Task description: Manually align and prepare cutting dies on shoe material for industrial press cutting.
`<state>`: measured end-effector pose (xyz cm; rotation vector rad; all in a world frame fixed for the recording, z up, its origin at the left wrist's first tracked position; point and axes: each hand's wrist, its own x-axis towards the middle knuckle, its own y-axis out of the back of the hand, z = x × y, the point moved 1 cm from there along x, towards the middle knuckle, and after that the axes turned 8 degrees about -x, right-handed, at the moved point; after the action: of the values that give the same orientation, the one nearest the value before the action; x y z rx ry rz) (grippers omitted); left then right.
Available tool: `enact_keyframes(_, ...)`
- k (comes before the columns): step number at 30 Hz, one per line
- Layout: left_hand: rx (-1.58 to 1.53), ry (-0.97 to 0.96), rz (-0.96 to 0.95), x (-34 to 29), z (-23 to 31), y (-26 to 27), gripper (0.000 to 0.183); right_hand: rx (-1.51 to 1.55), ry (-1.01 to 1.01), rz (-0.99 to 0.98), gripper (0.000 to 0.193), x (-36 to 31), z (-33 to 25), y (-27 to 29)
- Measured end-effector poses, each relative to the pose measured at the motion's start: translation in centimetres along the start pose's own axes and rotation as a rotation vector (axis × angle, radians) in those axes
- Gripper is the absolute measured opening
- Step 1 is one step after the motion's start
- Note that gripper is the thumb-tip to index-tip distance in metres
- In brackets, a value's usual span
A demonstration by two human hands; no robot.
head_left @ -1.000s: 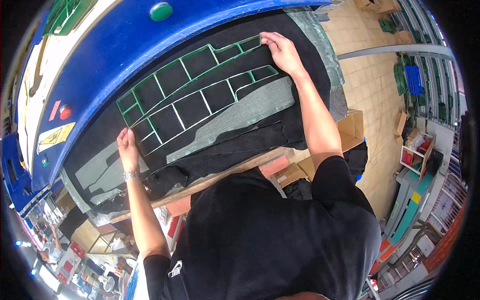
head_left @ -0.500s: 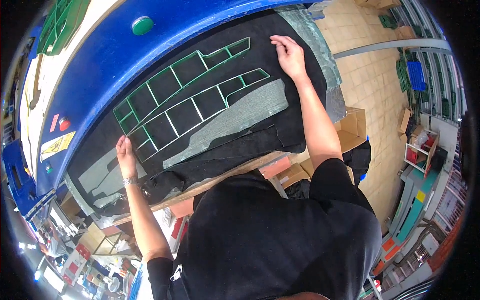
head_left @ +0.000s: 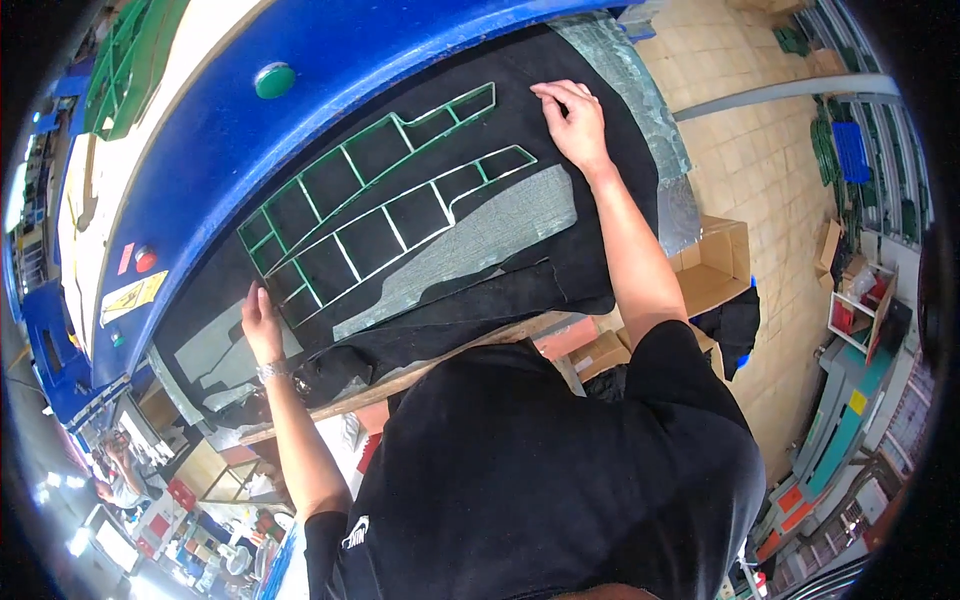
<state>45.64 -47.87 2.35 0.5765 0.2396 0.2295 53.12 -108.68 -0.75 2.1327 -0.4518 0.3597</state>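
Observation:
Two green-edged metal cutting dies, a far one (head_left: 362,160) and a near one (head_left: 405,215), lie side by side on black sheet material (head_left: 520,70). Each is a long open frame with cross bars. My left hand (head_left: 262,325) is at their left end, fingers extended by the corner; whether the fingertips touch it I cannot tell. Over the black sheet, to the right of the dies' narrow ends, is my right hand (head_left: 575,125). Its fingers are bent, with the thumb apart, and nothing shows in them.
A blue machine beam (head_left: 225,165) with a green button (head_left: 274,80) runs along the far side. Cut-out gaps expose a grey-green board (head_left: 510,210) below the dies. A wooden edge (head_left: 420,372) borders the near side. An open cardboard box (head_left: 715,255) stands at the right.
The view has shifted slightly. My left fingertips have drawn back a little from the dies' corner. My right fingers are bent more, and that hand stays beside the dies' right ends.

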Motion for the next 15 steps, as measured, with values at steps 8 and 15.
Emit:
enact_keyframes(8,0.111,-0.302,0.083,-14.1,4.5,-2.2,0.024,0.162,-0.125,-0.05,0.02,-3.0,-5.1,4.6)
enact_keyframes(15,0.392,-0.398,-0.174,-23.6,1.0,-4.8,0.022,0.242,0.263,-0.197,0.023,-3.8,-20.3,5.8)
